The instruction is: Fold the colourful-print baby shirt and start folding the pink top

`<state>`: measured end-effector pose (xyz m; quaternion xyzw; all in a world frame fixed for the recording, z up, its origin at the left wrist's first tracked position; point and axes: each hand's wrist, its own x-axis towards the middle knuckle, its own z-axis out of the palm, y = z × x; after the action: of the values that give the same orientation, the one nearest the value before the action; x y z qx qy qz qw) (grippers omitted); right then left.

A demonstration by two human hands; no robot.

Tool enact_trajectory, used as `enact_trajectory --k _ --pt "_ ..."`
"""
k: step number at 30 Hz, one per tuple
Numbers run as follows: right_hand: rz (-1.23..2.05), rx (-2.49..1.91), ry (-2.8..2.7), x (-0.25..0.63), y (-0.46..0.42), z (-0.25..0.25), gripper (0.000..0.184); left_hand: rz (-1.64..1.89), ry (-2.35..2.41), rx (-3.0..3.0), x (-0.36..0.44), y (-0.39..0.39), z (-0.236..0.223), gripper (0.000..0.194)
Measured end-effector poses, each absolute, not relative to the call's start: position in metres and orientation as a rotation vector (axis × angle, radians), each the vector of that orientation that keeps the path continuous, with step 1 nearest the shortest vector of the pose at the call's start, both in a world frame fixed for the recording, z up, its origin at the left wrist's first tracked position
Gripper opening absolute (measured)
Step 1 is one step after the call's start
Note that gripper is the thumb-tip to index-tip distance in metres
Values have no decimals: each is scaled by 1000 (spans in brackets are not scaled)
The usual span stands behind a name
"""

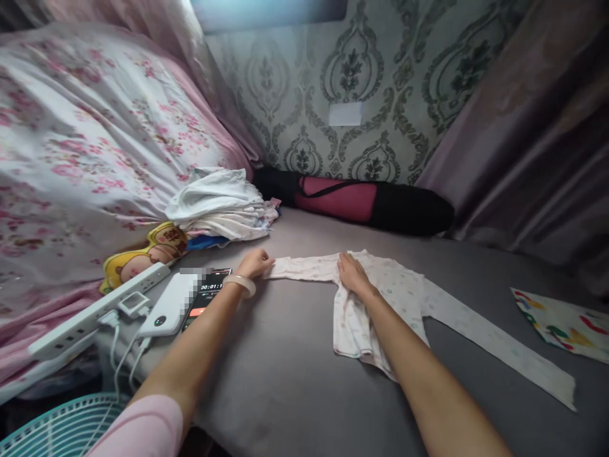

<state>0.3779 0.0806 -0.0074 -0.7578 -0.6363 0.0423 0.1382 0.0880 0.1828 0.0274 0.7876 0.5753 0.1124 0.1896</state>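
A small pale long-sleeved shirt with faint prints lies spread on the grey bed surface. Its left sleeve stretches out to the left, where my left hand pinches the cuff with closed fingers. My right hand lies flat on the shirt near that sleeve's shoulder, fingers stretched out and together. Below the right hand the shirt's side is rumpled into folds. The other sleeve reaches toward the lower right. My right forearm hides part of the shirt's body and hem.
A stack of folded clothes stands at the back left. Nearby are a yellow cartoon cushion, a power strip, a white power bank and a phone. A black-and-pink bag lies along the wall; a colourful printed cloth lies right.
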Motion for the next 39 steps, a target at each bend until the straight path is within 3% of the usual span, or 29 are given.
enact_trajectory --k 3,9,15,23,29,32,36,39 --pt "80 -2220 -1818 375 78 -15 47 379 1619 2094 96 182 23 31" --pt "23 -2229 -1799 373 77 -20 48 509 1571 1950 107 181 23 14" --pt "-1 -2251 -1784 373 78 -22 48 787 1626 1998 109 178 30 24" --pt "-3 -2227 -1779 370 75 -19 49 158 1877 2508 110 157 22 26" --pt "-1 -2233 -1775 370 76 -19 49 148 2017 2514 127 154 33 33" --pt "-2 -2235 -1776 369 76 -20 49 321 1772 2643 156 149 36 31" --pt "1 -2231 -1787 369 73 -19 49 582 994 2558 225 128 28 38" --pt "31 -2230 -1839 371 69 -17 56 666 949 2284 273 110 18 42"
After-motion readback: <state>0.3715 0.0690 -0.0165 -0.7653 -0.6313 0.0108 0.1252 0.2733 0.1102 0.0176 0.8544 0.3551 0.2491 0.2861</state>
